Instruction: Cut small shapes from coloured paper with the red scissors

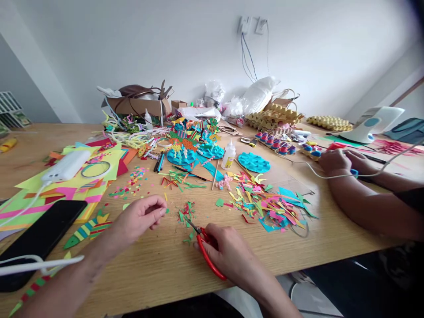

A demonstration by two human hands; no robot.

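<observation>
My right hand (228, 247) grips a pair of scissors (209, 258) by the red handles, with the blades pointing away to the upper left. Small green and red paper snippets (186, 213) lie around the blade tips. To the left, my left hand (141, 216) hovers over the wood with thumb and fingers curled together. A tiny green bit shows by its fingertips, but whether it is pinched I cannot tell. Striped paper fish (84, 232) lie beside my left forearm, next to a black phone (43, 238).
Colourful paper scraps (271, 205) spread right of centre. Behind them stand a glue bottle (228, 155) and blue-painted egg carton pieces (254, 162). Coloured paper sheets (96, 194) carry a white power strip (66, 165). At right, another person's hands (341, 161) work near a white cable (308, 165).
</observation>
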